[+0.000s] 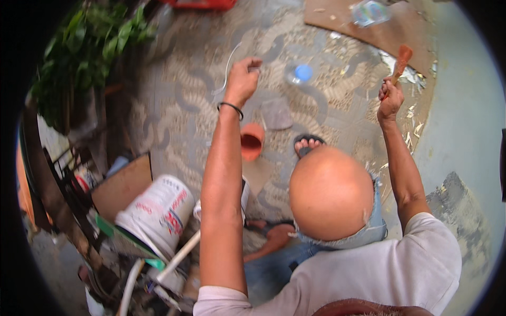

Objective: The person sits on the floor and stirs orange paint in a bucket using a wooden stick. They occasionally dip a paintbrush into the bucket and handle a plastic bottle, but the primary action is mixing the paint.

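Observation:
My right hand (390,100), stretched out to the right, is closed around the handle of a paintbrush (403,59) whose upper end is coated orange-red. My left hand (243,80) reaches forward over the patterned floor with its fingers curled in; whether anything small sits in them is hidden. Nearest to it are a thin white cord (227,68) and a clear plastic bottle with a blue cap (302,72). Closer to me, beside my left forearm, an orange-red pot (253,134) shows its open mouth. A flat grey slab (276,114) lies next to the pot.
Leafy green plants (79,52) stand at the far left. White buckets (166,205), a pale stick (179,255) and clutter crowd the near left. At the far right a brown board (337,18) carries a clear plastic container (370,13); white flakes lie along the pale wall (464,116).

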`<state>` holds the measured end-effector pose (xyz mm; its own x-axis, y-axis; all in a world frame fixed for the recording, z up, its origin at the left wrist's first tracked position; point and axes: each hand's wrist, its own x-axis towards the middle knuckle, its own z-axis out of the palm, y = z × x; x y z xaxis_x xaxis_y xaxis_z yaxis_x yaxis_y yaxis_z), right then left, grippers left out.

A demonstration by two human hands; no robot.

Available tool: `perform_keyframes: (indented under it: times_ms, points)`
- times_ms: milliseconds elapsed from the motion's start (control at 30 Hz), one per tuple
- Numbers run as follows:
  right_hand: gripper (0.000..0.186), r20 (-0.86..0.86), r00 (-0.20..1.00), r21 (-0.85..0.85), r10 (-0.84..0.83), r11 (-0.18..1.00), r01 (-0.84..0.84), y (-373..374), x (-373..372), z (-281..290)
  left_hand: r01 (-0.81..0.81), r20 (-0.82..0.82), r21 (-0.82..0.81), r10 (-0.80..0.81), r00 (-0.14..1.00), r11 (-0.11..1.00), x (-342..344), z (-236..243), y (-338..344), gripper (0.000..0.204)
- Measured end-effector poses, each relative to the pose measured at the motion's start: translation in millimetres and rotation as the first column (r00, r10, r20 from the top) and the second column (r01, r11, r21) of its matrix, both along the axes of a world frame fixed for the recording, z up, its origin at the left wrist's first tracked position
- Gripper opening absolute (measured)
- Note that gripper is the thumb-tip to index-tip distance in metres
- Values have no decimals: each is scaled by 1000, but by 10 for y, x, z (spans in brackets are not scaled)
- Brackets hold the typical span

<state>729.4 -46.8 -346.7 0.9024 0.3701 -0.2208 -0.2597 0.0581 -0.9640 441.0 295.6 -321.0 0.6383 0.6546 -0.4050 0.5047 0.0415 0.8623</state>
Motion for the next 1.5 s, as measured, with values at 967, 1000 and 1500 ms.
perform_keyframes:
  times_ms: [967, 1000, 1500]
  points:
    - [87, 436, 636, -334, 636, 771, -542, 1493, -1168, 24, -753, 291, -450, 876, 384, 480, -1453, 1495, -1915, 16]
    - [83, 460, 603, -432, 652, 758, -489, 1487, -1168, 66, -749, 283, -465, 881, 378, 471, -1478, 1506, -1971, 19]
    - [68, 425, 711, -560, 560, 780, -280, -1045, -1725, 537, -714, 247, -429, 832, 497, 554, -1183, 1468, -2252, 20]
